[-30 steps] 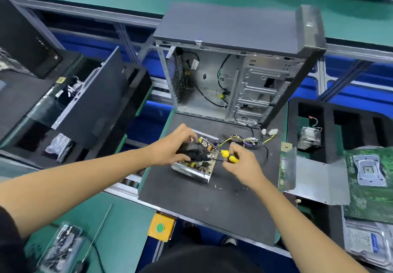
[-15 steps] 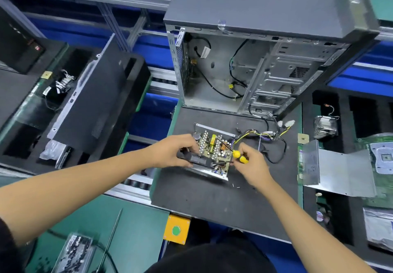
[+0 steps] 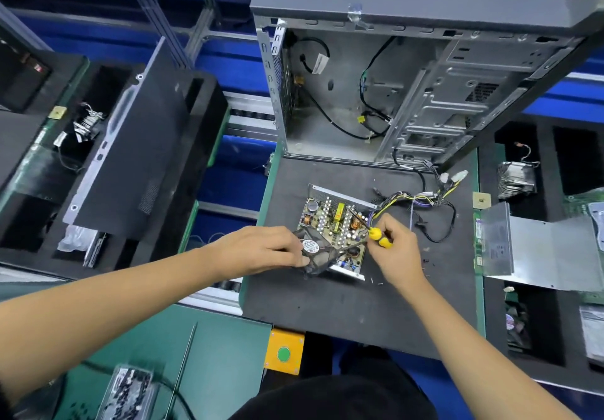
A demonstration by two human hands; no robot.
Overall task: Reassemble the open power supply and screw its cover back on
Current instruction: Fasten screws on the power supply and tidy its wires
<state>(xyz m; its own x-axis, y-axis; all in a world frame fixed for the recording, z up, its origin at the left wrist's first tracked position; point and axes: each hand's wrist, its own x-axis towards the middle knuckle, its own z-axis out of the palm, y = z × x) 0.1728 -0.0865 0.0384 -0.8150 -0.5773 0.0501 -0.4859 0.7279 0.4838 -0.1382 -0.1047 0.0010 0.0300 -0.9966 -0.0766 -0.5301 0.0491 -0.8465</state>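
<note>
The open power supply (image 3: 330, 220) lies on the dark mat (image 3: 359, 308), its circuit board bare and its wire bundle (image 3: 415, 198) trailing right. My left hand (image 3: 261, 249) grips the black fan (image 3: 315, 252) at the supply's near edge. My right hand (image 3: 394, 249) holds a yellow-handled screwdriver (image 3: 376, 234), whose shaft slants up-left over the board. The bent metal cover (image 3: 539, 249) lies off to the right, apart from the supply.
An open computer case (image 3: 408, 92) stands just behind the mat. Black foam trays (image 3: 114, 158) with a side panel sit left; trays with a heatsink (image 3: 516, 180) and boards sit right. Loose screws (image 3: 425, 261) lie near my right hand. A screw box (image 3: 127, 393) lies bottom left.
The camera has moved closer and tilted down. My left hand has shifted its grip on the fan, which now shows its round label. My right hand keeps the screwdriver over the board.
</note>
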